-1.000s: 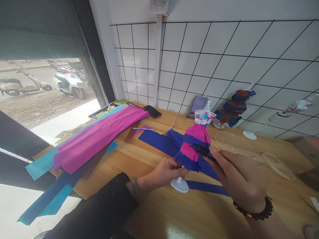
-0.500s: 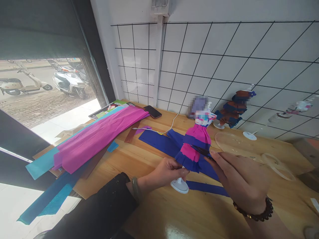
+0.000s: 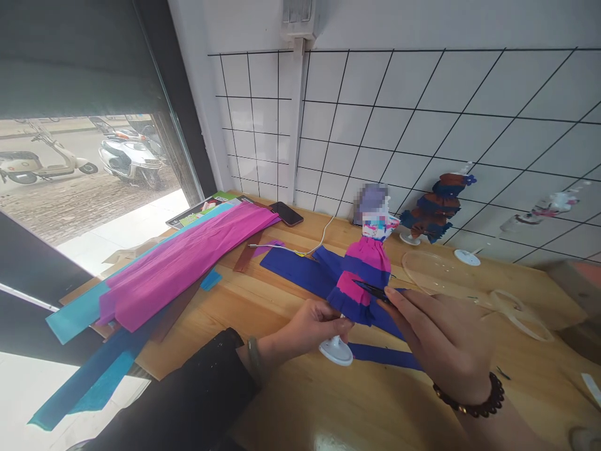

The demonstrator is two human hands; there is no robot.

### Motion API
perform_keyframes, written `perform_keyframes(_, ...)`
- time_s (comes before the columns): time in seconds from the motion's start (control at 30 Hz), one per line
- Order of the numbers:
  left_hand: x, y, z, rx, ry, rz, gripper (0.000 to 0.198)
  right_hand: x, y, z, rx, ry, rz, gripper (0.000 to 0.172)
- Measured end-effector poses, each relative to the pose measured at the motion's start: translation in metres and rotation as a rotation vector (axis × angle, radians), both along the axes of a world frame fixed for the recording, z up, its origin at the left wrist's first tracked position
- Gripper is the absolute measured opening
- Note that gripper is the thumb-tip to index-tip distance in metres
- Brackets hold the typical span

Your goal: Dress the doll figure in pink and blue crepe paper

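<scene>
A small doll figure in a pink and dark blue tiered crepe-paper dress (image 3: 364,266) leans on a white round stand (image 3: 336,352). My left hand (image 3: 312,327) is closed on the stand's stem, just under the ruffled blue hem. In my right hand (image 3: 436,338) is a slim black pointed tool that looks like tweezers (image 3: 370,289). Its tip touches the lower pink band of the skirt. Dark blue paper strips (image 3: 293,269) lie on the table behind and beneath the doll. The stem inside my left fingers is mostly hidden.
Long pink paper sheets (image 3: 188,269) and teal strips (image 3: 79,307) lie at the left. A phone (image 3: 286,213) and white cable (image 3: 323,237) sit toward the wall. Another dressed doll (image 3: 434,213) stands behind, near a clear plastic piece (image 3: 436,275).
The tool's tip has moved down from the blue band's lower edge onto the lower pink band. My right hand shifted slightly left; my left hand keeps its hold.
</scene>
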State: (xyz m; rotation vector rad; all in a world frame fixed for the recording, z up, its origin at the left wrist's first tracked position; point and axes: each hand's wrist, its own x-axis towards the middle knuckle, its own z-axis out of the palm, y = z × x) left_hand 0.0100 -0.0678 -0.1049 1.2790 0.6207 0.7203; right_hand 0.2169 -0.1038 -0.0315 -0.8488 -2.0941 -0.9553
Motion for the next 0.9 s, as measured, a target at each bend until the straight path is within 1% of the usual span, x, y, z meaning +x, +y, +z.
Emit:
perform_keyframes(0.13,-0.001,0.0,0.002,-0.002,0.039,0.017,0.052,-0.007,-0.001,0.001,-0.044,0.019,0.034,0.046)
perform_keyframes(0.23,-0.001,0.001,0.004,-0.023,0.034,0.048,0.056,-0.011,-0.002,0.001,-0.077,0.047,0.075,0.049)
perform_keyframes(0.3,-0.001,0.005,0.002,-0.041,0.036,0.078,0.057,-0.012,-0.005,0.001,-0.105,0.053,0.103,0.05)
perform_keyframes(0.4,-0.004,0.013,-0.003,-0.047,0.038,0.165,0.056,-0.015,-0.009,0.001,-0.156,0.062,0.139,0.051)
perform_keyframes(0.47,-0.006,0.019,-0.004,-0.034,0.023,0.24,0.055,-0.017,-0.014,-0.001,-0.192,0.069,0.157,0.055)
perform_keyframes(0.63,-0.012,0.032,-0.003,0.044,0.079,0.382,0.06,-0.015,-0.028,-0.015,-0.327,0.094,0.174,0.064)
perform_keyframes(0.7,-0.014,0.038,-0.006,0.078,0.092,0.418,0.059,-0.005,-0.029,-0.023,-0.352,0.087,0.113,0.063)
perform_keyframes(0.77,-0.014,0.042,-0.01,0.109,0.108,0.451,0.057,0.013,-0.022,-0.03,-0.349,0.079,-0.006,0.057)
perform_keyframes(0.8,-0.014,0.043,-0.012,0.124,0.117,0.466,0.056,0.024,-0.016,-0.033,-0.354,0.078,-0.074,0.052)
perform_keyframes(0.9,-0.014,0.042,-0.012,0.155,0.142,0.501,0.051,0.064,0.015,-0.043,-0.451,0.086,-0.236,0.041)
